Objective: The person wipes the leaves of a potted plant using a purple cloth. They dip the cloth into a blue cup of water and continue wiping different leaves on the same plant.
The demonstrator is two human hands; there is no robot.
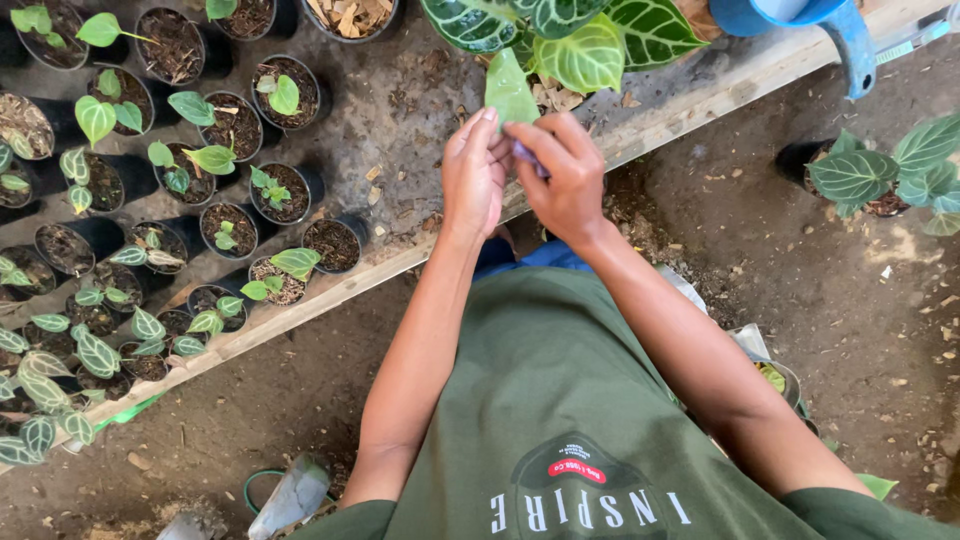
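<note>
Both my hands meet in front of me above the edge of a low wooden bench (700, 95). My left hand (472, 175) pinches the base of a single pale green leaf (508, 90), which stands upright above my fingers. My right hand (565, 170) is closed beside it, with a small purplish thing (527, 155) between its fingers, touching the leaf's base. What that small thing is I cannot tell. A large potted plant with dark, white-veined leaves (580, 40) stands just behind the held leaf.
Several small black pots with seedlings (232, 125) fill the bench at the left. A blue watering can (820, 20) sits at the top right. Another veined plant (880, 175) stands on the dirt floor at the right. A trowel (290, 495) lies by my left side.
</note>
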